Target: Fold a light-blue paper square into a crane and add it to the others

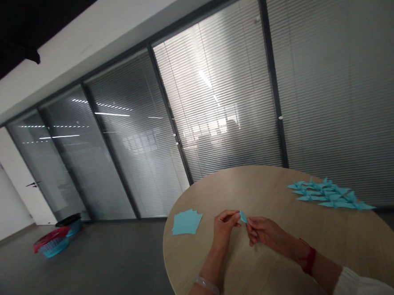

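Between my two hands, above the table, is a small piece of folded blue paper point(243, 216). My left hand point(223, 226) pinches its left side between thumb and fingertips. On the other side, my right hand point(265, 231) grips the paper's lower right end with thumb and forefinger, its other fingers curled in. The fingertips cover part of the paper, so its exact folded form is hard to make out. Left of my left hand lies a loose stack of flat blue paper sheets point(186, 222). Several folded blue paper cranes point(330, 193) sit in rows on the right.
The round wooden table point(252, 184) has its far edge close to a glass partition with blinds point(220, 97). On the floor at the left stand a red and blue plastic basket point(52, 243) and a dark-rimmed blue basket point(73, 224). A white door point(20, 176) is beyond them.
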The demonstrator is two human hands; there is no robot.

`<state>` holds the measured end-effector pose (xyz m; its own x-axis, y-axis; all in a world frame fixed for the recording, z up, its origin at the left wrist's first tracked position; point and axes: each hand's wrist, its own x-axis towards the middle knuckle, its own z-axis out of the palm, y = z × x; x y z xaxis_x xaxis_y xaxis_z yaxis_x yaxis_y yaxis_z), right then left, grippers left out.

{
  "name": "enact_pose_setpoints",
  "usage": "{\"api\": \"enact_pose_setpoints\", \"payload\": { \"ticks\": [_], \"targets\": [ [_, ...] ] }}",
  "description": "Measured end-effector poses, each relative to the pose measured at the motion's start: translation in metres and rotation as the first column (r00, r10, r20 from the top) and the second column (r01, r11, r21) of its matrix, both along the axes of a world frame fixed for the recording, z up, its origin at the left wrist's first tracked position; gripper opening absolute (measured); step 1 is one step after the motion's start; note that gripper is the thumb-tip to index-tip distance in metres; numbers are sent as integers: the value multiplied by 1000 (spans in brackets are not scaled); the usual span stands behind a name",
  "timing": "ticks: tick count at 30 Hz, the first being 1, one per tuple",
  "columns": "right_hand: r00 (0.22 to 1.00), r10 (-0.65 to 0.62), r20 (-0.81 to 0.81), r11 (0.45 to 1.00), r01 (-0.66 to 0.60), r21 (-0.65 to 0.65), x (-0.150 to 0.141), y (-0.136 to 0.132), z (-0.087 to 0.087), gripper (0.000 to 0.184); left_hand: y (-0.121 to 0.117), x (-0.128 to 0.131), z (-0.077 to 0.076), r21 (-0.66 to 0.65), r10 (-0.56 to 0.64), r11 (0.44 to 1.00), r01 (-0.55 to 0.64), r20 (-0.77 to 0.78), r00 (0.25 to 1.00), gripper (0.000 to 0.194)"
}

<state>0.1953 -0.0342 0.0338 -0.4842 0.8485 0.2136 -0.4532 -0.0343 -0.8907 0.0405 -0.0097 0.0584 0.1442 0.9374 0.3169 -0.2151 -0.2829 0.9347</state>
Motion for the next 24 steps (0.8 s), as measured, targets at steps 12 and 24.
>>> {"api": "enact_pose_setpoints", "payload": {
  "ticks": [12,24],
  "targets": [
    [996,-78,32,997,79,-18,-1,7,-5,40,-1,0,-1,97,-57,993,61,-50,997,30],
    [818,-520,247,846,453,280,2,26,-19,47,-1,4,-4,143,0,989,19,-129,992,28]
  ]
}}
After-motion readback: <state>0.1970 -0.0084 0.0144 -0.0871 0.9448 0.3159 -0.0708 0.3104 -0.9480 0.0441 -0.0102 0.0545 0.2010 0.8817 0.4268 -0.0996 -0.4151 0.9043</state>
